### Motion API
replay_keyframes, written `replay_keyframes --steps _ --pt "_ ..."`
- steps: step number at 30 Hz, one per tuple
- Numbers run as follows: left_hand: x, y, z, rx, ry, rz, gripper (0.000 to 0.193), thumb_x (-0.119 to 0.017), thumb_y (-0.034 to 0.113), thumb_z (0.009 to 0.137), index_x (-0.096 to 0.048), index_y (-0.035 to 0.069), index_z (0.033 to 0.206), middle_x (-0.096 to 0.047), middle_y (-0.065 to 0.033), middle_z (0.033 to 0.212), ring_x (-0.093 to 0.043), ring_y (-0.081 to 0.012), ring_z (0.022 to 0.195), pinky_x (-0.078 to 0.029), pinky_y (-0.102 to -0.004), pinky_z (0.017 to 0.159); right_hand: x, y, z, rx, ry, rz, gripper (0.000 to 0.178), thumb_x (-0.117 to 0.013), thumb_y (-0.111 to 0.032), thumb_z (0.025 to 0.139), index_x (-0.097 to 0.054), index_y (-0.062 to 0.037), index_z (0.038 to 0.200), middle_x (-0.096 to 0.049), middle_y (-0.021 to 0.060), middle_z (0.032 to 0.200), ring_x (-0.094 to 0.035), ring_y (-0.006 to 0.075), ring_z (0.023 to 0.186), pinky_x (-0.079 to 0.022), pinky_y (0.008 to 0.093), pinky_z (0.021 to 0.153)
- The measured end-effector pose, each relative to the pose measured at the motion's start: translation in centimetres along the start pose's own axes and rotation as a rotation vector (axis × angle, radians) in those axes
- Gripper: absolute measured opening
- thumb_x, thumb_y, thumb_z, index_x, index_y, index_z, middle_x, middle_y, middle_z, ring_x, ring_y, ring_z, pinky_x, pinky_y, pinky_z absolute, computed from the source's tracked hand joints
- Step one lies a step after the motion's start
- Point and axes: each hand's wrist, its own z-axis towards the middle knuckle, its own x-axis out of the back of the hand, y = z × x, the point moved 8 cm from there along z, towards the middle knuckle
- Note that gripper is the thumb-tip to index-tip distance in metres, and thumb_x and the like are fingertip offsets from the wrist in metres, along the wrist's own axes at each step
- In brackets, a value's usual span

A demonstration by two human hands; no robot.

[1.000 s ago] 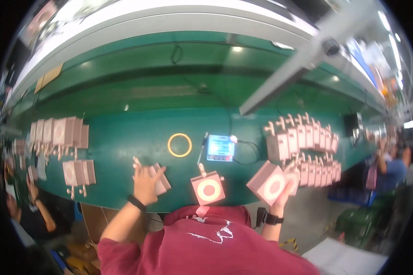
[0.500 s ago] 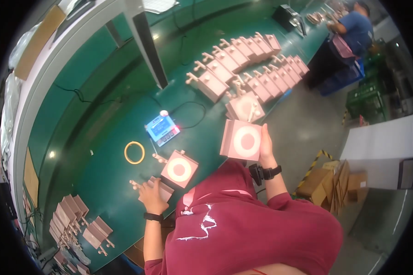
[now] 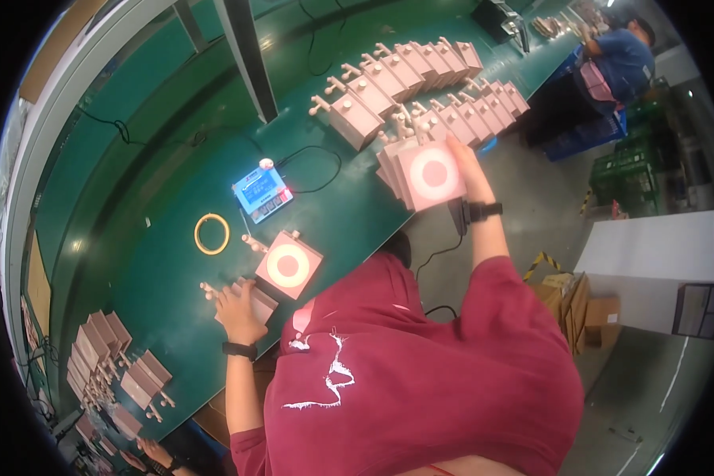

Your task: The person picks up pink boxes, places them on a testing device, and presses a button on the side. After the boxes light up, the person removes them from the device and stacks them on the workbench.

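My right hand (image 3: 470, 170) grips the side of a square pink box (image 3: 414, 194) with a bright white ring on its face, held up at the bench's front edge. It overlaps the near end of a row of similar boxes. My left hand (image 3: 242, 316) curls over another pink box (image 3: 263, 305) on the bench, fingers on its top and knobbed pegs sticking out beyond them. Between my hands a third pink box (image 3: 301, 252) lies face up, its white ring glowing. A blue meter-like device (image 3: 262, 193) with a lit screen and a cable stands behind it.
Two rows of pink boxes (image 3: 357, 117) with pegs stretch along the green bench (image 3: 166, 293) at the far right. More pink boxes (image 3: 99, 341) stand at the left, near another person's hand (image 3: 155, 452). A yellow ring (image 3: 212, 234) lies mid-bench. A co-worker (image 3: 619, 67) stands far right.
My right hand has carried the ringed box away from me, up to the end of the near row. My left hand stays on its box. Another person's hand has appeared at lower left.
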Motion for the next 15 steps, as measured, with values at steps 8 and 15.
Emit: replay_keyframes --steps 8,15 --pt "-0.2 -0.3 -0.6 0.017 0.016 -0.029 0.077 -0.071 0.003 0.046 -0.052 0.020 0.118 -0.046 -0.0187 0.105 -0.046 -0.0397 0.101 -0.037 -0.0435 0.088 0.4 1.8 4.5 0.019 0.008 -0.338 0.062 -0.057 -0.049 0.091 -0.063 0.0110 0.106 -0.066 0.0129 0.098 -0.060 0.0157 0.092 -0.046 0.0260 0.081" --pt "-0.3 -0.9 -0.5 0.031 -0.033 -0.016 0.078 -0.072 0.005 0.045 -0.052 0.021 0.119 -0.047 -0.0174 0.105 -0.045 -0.0372 0.102 -0.036 -0.0426 0.090 0.7 -3.4 0.6 0.321 0.368 -0.802 0.048 -0.061 -0.040 0.088 -0.064 0.0036 0.109 -0.067 0.0164 0.100 -0.063 0.0261 0.093 -0.047 0.0342 0.082"
